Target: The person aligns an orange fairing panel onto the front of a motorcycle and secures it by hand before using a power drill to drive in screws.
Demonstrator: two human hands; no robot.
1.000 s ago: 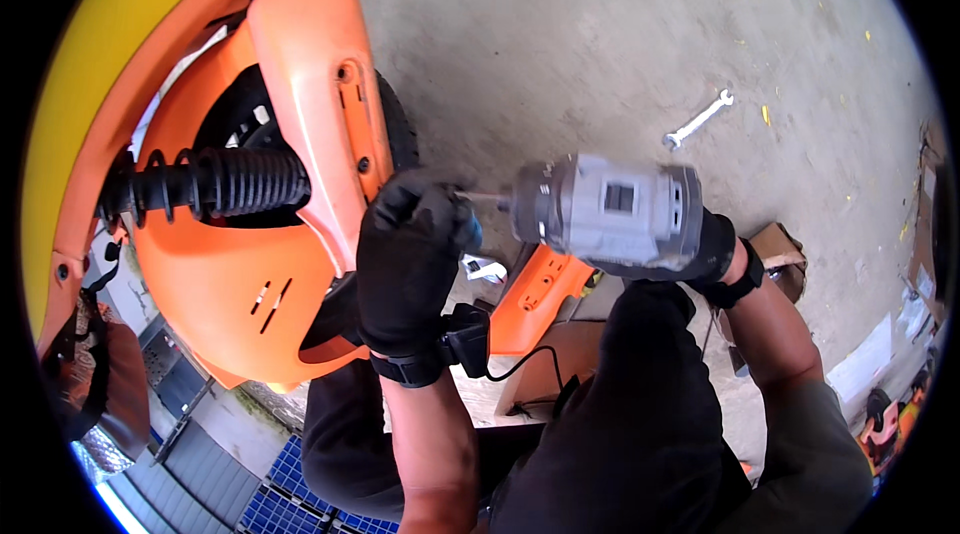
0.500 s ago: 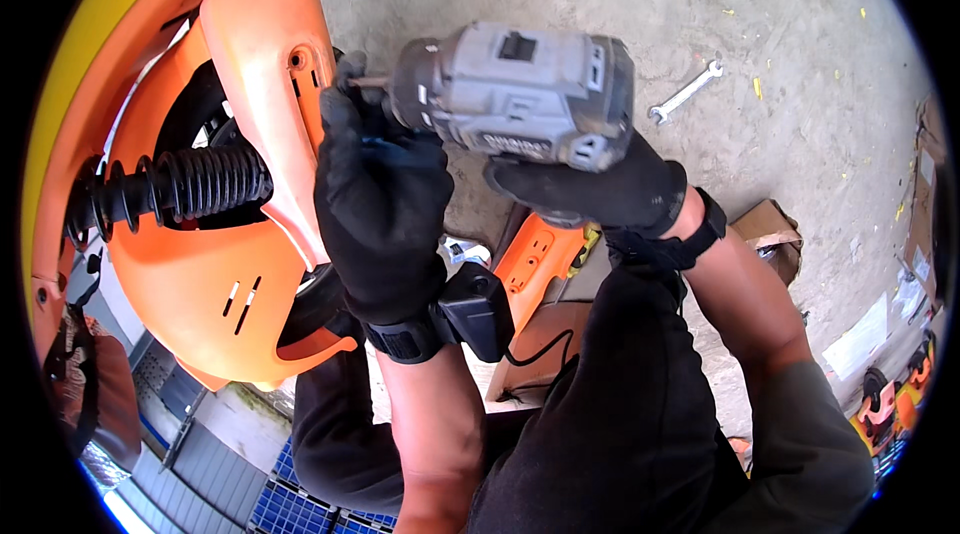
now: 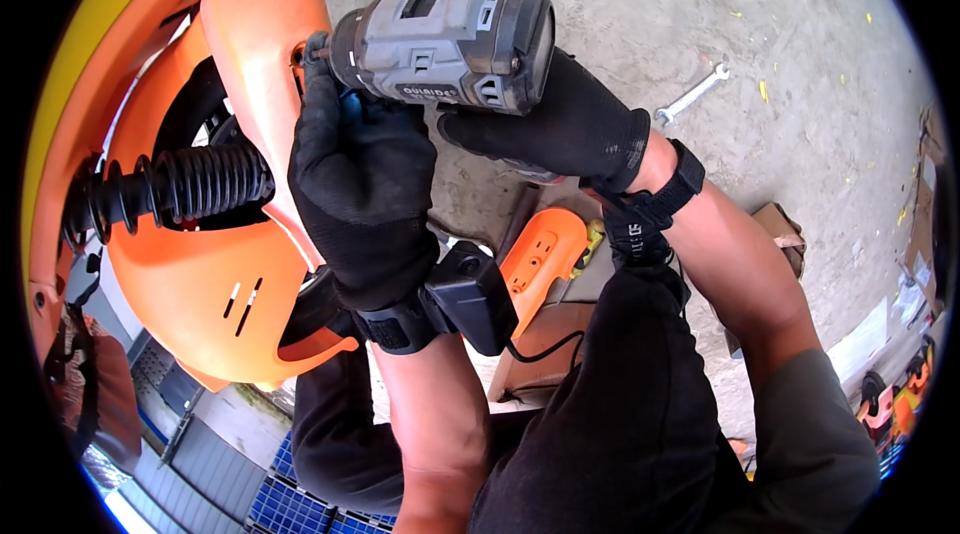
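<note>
My gloved right hand grips a grey-and-black power drill, held horizontally with its nose pointing left. My gloved left hand is closed at the drill's nose, fingertips around the bit beside a recessed hole in the orange body panel; something small and blue shows among its fingers, too hidden to name. Whether the bit touches the hole I cannot tell. Left of my hands a black coil-spring shock crosses in front of the dark wheel, above an orange fender with slots.
A wrench lies on the concrete floor. A loose orange part and a yellow-handled tool lie on cardboard below the drill. An open box is at the right. Blue grid panels show at the bottom.
The drill and both hands have moved up and left, bringing the bit from below the panel's side to its upper hole. The view has shifted slightly.
</note>
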